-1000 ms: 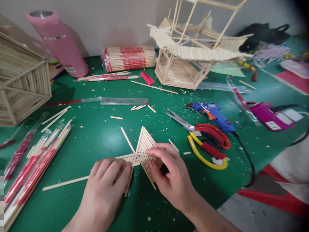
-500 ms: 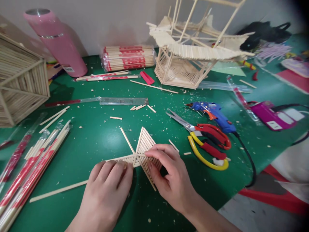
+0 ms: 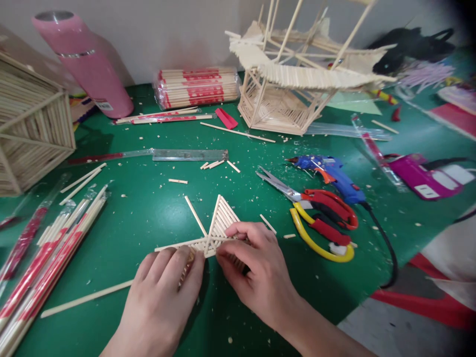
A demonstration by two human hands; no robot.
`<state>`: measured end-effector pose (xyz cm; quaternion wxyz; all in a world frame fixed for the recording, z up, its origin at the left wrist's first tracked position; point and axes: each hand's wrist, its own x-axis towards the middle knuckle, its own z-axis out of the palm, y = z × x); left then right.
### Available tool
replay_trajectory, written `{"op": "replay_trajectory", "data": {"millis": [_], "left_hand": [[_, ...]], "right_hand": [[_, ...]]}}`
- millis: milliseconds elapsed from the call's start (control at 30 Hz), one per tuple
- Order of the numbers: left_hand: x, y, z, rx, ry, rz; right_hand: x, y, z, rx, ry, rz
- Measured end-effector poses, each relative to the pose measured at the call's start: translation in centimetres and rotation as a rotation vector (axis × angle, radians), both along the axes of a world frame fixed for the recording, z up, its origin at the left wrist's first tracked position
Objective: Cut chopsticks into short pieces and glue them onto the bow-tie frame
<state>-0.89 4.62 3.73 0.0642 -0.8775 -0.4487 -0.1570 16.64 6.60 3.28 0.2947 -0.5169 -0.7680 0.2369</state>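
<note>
A star-like panel of thin wooden sticks (image 3: 224, 216) lies on the green table, its triangular sections filled with short parallel sticks. My left hand (image 3: 163, 292) is closed over the panel's left part, fingers curled, hiding most of that section. Across the panel, my right hand (image 3: 262, 270) has thumb and forefinger pinched together at the inner edge of its right section, near the centre where the sticks cross. One bare stick (image 3: 196, 215) juts up and left from that centre. A long loose stick (image 3: 87, 298) runs out from beneath my left hand.
Scissors (image 3: 282, 186) and a blue glue gun (image 3: 323, 168) with a cord lie to the right. Wrapped chopsticks (image 3: 55, 267) lie at left, below a stick-built structure (image 3: 33, 129). Behind stand a pink bottle (image 3: 89, 64), a chopstick bundle (image 3: 199, 88) and a stick-built model (image 3: 282, 104).
My right thumb and forefinger have slid left and closed together near the panel's centre. My left hand has shifted slightly left, with more stickwork showing between its fingers.
</note>
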Motion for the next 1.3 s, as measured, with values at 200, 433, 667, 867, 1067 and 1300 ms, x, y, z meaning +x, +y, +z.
{"op": "replay_trajectory", "data": {"millis": [200, 433, 667, 867, 1067, 1300], "left_hand": [[-0.75, -0.02, -0.35, -0.012, 0.086, -0.057], [0.15, 0.1, -0.19, -0.05, -0.071, 0.036], [-0.55, 0.14, -0.49, -0.133, -0.066, 0.003], [-0.35, 0.34, -0.35, -0.155, -0.061, 0.024], [-0.31, 0.38, -0.07, -0.195, -0.049, 0.013], [-0.31, 0.42, -0.09, -0.168, 0.013, 0.002]], "right_hand": [[0.01, -0.02, 0.09, -0.003, -0.004, -0.003], [-0.02, -0.06, 0.07, -0.01, -0.007, -0.002], [0.09, 0.01, 0.08, -0.023, -0.027, -0.002], [0.09, 0.06, 0.14, -0.019, -0.036, -0.007], [0.09, 0.05, 0.07, -0.03, -0.034, -0.001], [0.07, 0.01, 0.09, -0.025, -0.031, 0.005]]}}
